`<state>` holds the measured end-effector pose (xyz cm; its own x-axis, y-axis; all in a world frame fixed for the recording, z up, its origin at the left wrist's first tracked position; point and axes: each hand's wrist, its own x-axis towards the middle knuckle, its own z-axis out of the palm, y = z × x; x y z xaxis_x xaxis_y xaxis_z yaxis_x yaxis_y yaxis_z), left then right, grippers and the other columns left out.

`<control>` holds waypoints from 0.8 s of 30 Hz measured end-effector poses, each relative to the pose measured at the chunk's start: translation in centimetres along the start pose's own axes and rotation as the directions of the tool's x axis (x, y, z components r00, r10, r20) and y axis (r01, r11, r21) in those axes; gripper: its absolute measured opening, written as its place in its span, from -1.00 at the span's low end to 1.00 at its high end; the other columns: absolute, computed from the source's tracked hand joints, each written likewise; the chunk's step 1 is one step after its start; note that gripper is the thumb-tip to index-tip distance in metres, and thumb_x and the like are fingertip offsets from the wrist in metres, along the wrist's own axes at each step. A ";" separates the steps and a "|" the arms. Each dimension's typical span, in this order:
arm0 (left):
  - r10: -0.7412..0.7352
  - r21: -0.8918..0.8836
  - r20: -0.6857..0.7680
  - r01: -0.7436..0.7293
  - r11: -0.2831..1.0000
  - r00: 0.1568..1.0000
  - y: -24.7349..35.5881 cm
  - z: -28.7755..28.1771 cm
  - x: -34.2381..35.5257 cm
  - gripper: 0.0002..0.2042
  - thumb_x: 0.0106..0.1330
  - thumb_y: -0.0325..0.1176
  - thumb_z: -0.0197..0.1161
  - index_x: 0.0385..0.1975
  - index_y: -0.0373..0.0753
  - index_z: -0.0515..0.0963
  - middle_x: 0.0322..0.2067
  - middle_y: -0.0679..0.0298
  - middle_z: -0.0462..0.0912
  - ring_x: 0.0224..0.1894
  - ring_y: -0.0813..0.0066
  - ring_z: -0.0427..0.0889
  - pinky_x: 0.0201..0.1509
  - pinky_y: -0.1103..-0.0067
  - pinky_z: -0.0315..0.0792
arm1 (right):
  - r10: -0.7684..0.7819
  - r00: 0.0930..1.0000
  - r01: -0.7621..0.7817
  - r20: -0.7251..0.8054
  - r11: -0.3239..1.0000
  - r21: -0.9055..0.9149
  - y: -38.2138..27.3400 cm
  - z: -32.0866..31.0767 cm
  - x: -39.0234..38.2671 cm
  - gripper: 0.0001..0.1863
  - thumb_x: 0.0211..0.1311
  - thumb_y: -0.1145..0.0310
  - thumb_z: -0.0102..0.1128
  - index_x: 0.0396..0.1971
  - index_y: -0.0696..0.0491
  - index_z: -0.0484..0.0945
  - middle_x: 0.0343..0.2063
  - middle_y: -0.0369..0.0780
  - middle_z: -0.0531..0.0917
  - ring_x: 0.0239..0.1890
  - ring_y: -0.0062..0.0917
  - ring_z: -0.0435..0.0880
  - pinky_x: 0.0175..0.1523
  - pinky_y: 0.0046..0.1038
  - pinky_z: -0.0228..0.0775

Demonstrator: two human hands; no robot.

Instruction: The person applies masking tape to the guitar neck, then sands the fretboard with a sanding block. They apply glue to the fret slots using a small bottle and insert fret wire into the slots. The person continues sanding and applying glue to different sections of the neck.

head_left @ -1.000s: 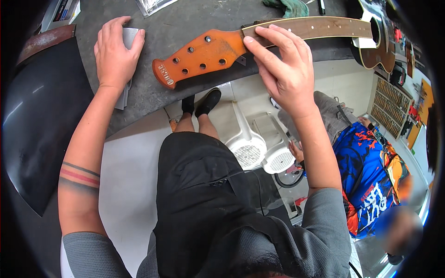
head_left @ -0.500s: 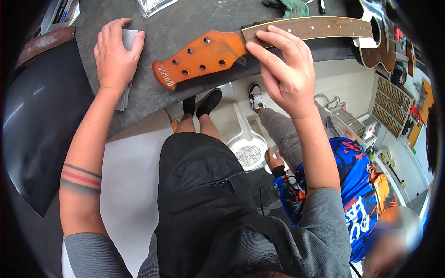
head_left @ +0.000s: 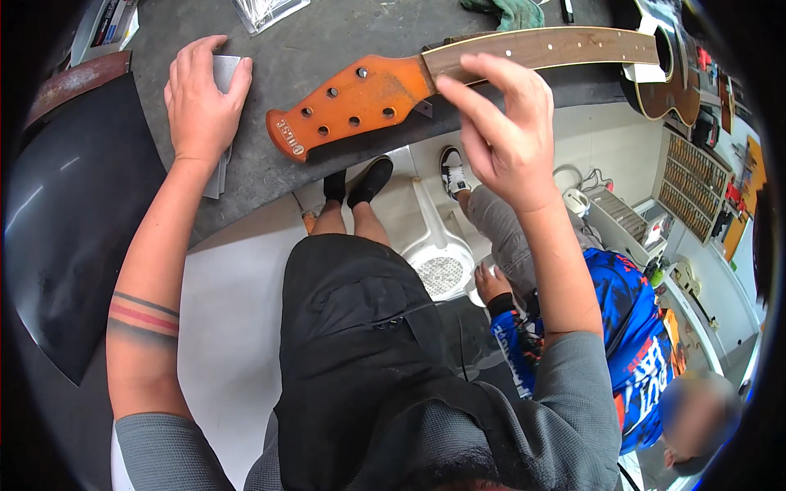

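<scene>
An acoustic guitar's neck lies along the front of the bench, its orange headstock point(head_left: 340, 106) to the left and its brown dotted fingerboard point(head_left: 565, 47) stretching right to the dark guitar body point(head_left: 667, 90). No tuners show in the headstock holes. My right hand point(head_left: 516, 131) is over the headstock end of the fingerboard, fingers apart and curved; whether the fingertips touch the wood I cannot tell. Farther left, my left hand point(head_left: 196, 102) lies with thumb and fingers spread over thin grey flat plates point(head_left: 227, 72), whose lower end sticks out beneath my wrist.
A glossy black curved panel point(head_left: 78, 221) fills the left side. On the dark bench point(head_left: 344, 33) are a clear plastic case point(head_left: 266, 10), a green cloth point(head_left: 516, 12) and a black pen point(head_left: 567, 10). A person in a blue patterned shirt point(head_left: 626, 327) is close at right; a white stool point(head_left: 440, 270) stands below.
My right hand's fingers have lifted and curled a little from the fingerboard. The left hand stays in place. The person at right has shifted slightly.
</scene>
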<state>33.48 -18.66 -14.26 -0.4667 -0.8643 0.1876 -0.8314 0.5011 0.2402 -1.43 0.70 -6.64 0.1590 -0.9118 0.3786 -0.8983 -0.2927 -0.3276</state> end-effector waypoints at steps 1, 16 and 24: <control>-0.004 0.001 0.005 0.004 1.000 1.000 0.0 0.0 0.0 -0.51 0.55 0.01 0.36 0.33 -0.13 0.60 0.33 0.18 0.63 0.44 0.08 0.53 0.52 0.19 0.37 | -0.006 1.000 0.006 0.000 1.000 -0.009 0.0 0.4 0.3 -0.41 -0.01 0.50 0.47 0.13 -0.16 0.81 0.28 -0.29 0.69 0.31 -0.25 0.66 0.42 -0.06 0.41; -0.015 0.010 0.017 0.015 1.000 1.000 -0.2 0.2 -0.1 -0.51 0.55 0.02 0.35 0.33 -0.13 0.60 0.33 0.18 0.62 0.44 0.08 0.53 0.50 0.19 0.38 | 0.040 0.999 -0.039 0.017 0.996 -0.077 -1.3 1.0 -0.1 -0.34 0.00 0.48 0.49 0.20 -0.28 0.79 0.32 -0.33 0.67 0.38 -0.34 0.61 0.60 -0.01 0.18; -0.003 0.005 0.011 0.003 1.000 1.000 -0.2 0.4 0.1 -0.51 0.54 0.00 0.37 0.33 -0.14 0.60 0.32 0.17 0.63 0.43 0.06 0.54 0.50 0.18 0.37 | 0.082 0.997 -0.083 -0.009 0.995 -0.055 -0.5 1.5 -0.4 -0.31 -0.01 0.47 0.47 0.24 -0.26 0.79 0.38 -0.28 0.62 0.43 -0.26 0.57 0.60 0.02 0.16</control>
<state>33.48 -18.85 -14.72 -0.4671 -0.8664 0.1765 -0.8343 0.4980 0.2364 -0.47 0.83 -7.92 0.0809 -0.9300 0.3585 -0.9297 -0.2000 -0.3092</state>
